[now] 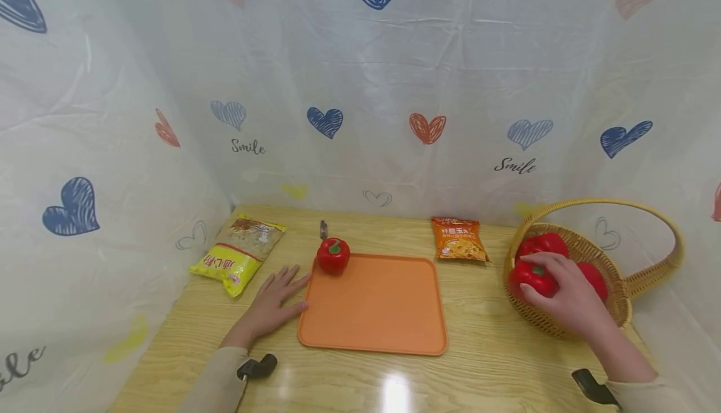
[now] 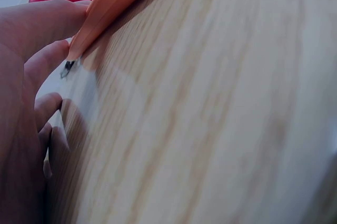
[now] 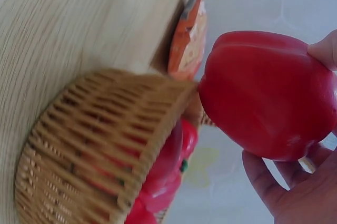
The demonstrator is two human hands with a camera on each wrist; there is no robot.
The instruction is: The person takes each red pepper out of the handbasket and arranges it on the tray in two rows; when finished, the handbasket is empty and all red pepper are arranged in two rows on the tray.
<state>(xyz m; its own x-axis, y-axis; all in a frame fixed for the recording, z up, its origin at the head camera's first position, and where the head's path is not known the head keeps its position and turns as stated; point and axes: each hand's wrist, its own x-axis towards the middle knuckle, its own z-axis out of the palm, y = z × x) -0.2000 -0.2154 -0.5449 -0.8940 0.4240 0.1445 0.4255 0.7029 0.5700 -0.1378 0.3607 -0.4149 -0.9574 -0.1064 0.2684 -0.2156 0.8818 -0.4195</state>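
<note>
My right hand [image 1: 571,294] grips a red bell pepper [image 3: 268,95], thumb on one side and fingers on the other, over the rim of a wicker basket [image 3: 100,134]. More red bell peppers [image 1: 593,278] lie inside the basket. On the left, my left hand [image 1: 273,303] rests with fingers spread, its thumb and fingertips at the left edge of an orange tray [image 1: 374,306]. A single red bell pepper [image 1: 333,256] with a green stem sits at the tray's back left corner.
A yellow bag of dry food [image 1: 239,253] lies at the back left of the wooden table [image 1: 479,363]. An orange snack packet [image 1: 460,239] lies behind the tray, toward the basket. The basket's tall handle [image 1: 656,278] arches up at the right. Heart-print curtains [image 1: 372,75] hang behind.
</note>
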